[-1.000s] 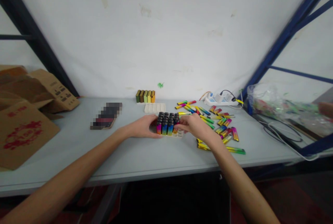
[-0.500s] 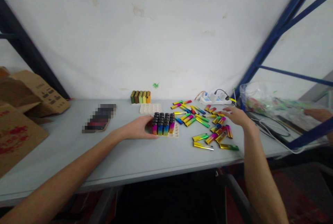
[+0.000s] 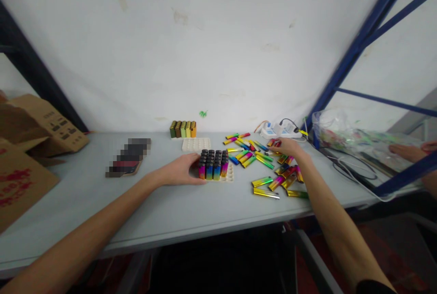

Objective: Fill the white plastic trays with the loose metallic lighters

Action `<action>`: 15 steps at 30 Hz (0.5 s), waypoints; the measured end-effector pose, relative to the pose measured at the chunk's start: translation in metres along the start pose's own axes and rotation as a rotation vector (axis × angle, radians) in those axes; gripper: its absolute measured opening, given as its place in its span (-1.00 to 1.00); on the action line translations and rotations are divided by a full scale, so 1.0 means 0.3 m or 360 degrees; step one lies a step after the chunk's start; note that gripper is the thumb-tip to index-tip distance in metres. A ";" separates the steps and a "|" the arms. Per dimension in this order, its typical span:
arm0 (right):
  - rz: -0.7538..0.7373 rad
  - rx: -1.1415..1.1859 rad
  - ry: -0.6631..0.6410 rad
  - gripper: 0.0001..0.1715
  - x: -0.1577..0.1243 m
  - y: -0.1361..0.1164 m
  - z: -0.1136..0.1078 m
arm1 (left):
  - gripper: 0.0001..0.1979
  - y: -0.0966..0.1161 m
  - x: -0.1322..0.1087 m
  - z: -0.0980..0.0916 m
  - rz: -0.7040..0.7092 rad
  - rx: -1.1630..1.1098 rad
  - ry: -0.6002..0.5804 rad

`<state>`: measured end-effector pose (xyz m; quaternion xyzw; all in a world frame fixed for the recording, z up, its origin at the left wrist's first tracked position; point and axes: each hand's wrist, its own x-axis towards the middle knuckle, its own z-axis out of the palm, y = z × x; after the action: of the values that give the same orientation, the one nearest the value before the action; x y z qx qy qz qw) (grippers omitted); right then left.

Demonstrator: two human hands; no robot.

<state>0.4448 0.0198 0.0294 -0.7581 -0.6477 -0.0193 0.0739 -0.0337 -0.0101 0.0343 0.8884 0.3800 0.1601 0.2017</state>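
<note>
The left hand [image 3: 180,170] lay flat on the bench [image 3: 191,207], fingers loose and curved against the left side of a white tray [image 3: 229,174] in which a block of upright lighters [image 3: 213,164] stood packed in rows, black caps up; it steadied the tray rather than gripping it. The right hand [image 3: 286,147] reached out over the scattered lighters [image 3: 269,171] lying flat to the right of the tray, and its fingers seemed to pinch one reddish lighter [image 3: 275,143] at the far edge of the pile, though blur made the grip hard to confirm.

These lighters looked small, light and rigid, with glossy rainbow casings that would likely slip under a loose pinch. Taking one across its narrow sides near the middle seemed the surest hold.

An empty white tray [image 3: 195,144] sat behind the filled one, and behind that stood a short row of green and orange lighters [image 3: 183,129]. A power strip [image 3: 280,130] lay near the wall, cardboard boxes [image 3: 37,125] at the far left, and a plastic bag [image 3: 344,137] to the right, where another person's hand [image 3: 406,152] showed.
</note>
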 end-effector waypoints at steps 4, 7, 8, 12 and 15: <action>-0.0176 0.0335 0.0179 -0.36 -0.036 -0.012 -0.019 | -0.37 0.005 0.000 -0.003 0.0044 0.0051 -0.0050; -0.0183 0.0857 0.0275 -0.31 -0.095 -0.050 -0.068 | -0.38 0.004 0.000 -0.002 0.0049 0.0038 -0.0050; -0.0184 0.1044 0.0274 -0.29 -0.117 -0.070 -0.086 | -0.38 0.003 0.000 -0.002 0.0047 0.0030 -0.0042; -0.0156 0.1529 0.0337 -0.30 -0.188 -0.159 -0.144 | -0.38 0.000 -0.002 0.000 0.0041 0.0016 -0.0026; -0.0183 0.1691 0.0362 -0.31 -0.221 -0.217 -0.170 | -0.37 -0.003 -0.002 0.001 0.0038 0.0033 -0.0045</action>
<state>0.3734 -0.0422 0.0772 -0.5729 -0.5968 0.2247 0.5150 -0.0345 -0.0100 0.0334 0.8971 0.3682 0.1460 0.1958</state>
